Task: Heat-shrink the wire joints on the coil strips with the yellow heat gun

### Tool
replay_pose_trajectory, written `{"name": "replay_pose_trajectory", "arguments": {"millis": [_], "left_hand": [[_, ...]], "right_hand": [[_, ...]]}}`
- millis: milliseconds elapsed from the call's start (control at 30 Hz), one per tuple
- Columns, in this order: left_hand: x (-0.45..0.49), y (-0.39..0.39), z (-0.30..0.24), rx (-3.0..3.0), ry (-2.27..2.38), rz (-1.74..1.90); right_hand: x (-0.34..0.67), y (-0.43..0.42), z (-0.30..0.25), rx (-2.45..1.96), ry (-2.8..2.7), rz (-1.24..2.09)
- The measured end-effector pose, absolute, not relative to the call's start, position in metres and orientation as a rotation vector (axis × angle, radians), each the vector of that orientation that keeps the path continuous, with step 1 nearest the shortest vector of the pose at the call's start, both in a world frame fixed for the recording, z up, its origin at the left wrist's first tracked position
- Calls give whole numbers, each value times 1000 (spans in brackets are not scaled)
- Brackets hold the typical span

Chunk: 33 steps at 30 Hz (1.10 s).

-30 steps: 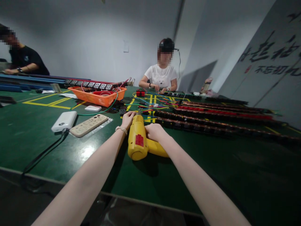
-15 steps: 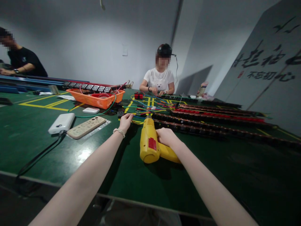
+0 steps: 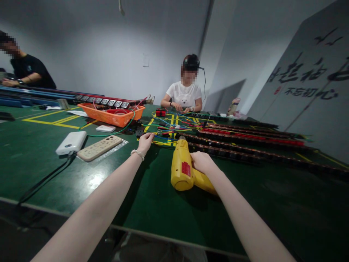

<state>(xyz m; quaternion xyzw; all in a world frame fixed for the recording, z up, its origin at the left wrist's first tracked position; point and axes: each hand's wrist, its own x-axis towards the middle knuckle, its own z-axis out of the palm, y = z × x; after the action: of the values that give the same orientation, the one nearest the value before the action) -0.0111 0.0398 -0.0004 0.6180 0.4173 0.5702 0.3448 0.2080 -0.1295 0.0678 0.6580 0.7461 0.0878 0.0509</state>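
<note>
A yellow heat gun (image 3: 181, 165) is gripped at its handle by my right hand (image 3: 201, 162), its nozzle pointing away from me toward the wiring. My left hand (image 3: 146, 142) is closed in a pinch on the ends of thin coloured wires (image 3: 163, 138), left of the nozzle. These wires run right to long dark strips (image 3: 226, 142) lined with copper-coloured conductors. Just beyond my left fingertips sits a small black connector block (image 3: 139, 133). The exact wire between my fingers is too small to single out.
An orange basket (image 3: 109, 115) of parts stands back left. Nearer are a white power bank (image 3: 71, 142) with a black cable and a beige remote (image 3: 99, 148) on a plastic bag. A person in white (image 3: 185, 92) works across the green table; another sits far left.
My right hand has shifted the heat gun to the right, so its nozzle is farther from my left hand. The left hand stays nearly where it was, still pinching.
</note>
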Motion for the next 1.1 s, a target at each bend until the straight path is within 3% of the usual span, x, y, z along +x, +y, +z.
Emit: {"name": "replay_pose_trajectory", "arguments": {"millis": [1100], "left_hand": [[-15,43,0,1570,1122,1502]], "right_hand": [[122,-90,65,1788,2478,273]]}}
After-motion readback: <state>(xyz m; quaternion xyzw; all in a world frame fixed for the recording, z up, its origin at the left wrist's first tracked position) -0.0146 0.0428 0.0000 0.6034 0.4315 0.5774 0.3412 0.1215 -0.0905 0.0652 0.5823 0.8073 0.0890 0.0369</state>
